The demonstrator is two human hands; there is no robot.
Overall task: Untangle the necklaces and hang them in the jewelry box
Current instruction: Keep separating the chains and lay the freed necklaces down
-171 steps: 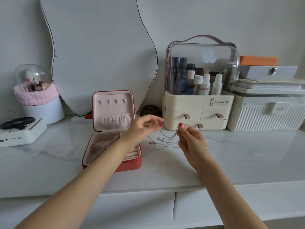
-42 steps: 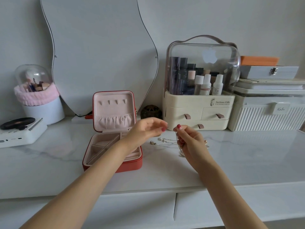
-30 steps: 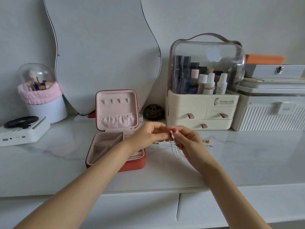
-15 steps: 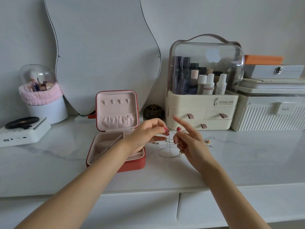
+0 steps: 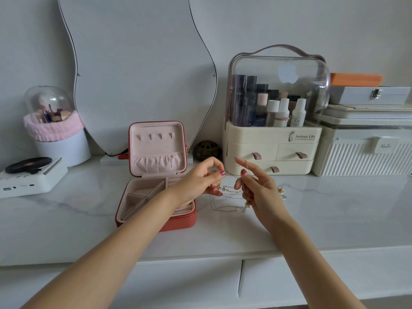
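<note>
Chains of the tangled necklaces (image 5: 225,198) hung between both hands just above the marble counter (image 5: 323,210), right of the open red jewelry box (image 5: 156,221). Left hand (image 5: 198,182) pinched a strand; right hand (image 5: 258,190) held strands in curled lower fingers, index finger out. Judgement: work the loops apart slackly, since pulling would tighten knots; lid hooks (image 5: 155,136) remained bare.

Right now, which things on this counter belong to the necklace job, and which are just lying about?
In the job:
- tangled necklaces, pinched by left hand and right hand
- open red jewelry box, hooks bare

Lying about:
- cosmetics organizer
- wavy mirror
- brush holder
- small record player
- ribbed white case
</note>
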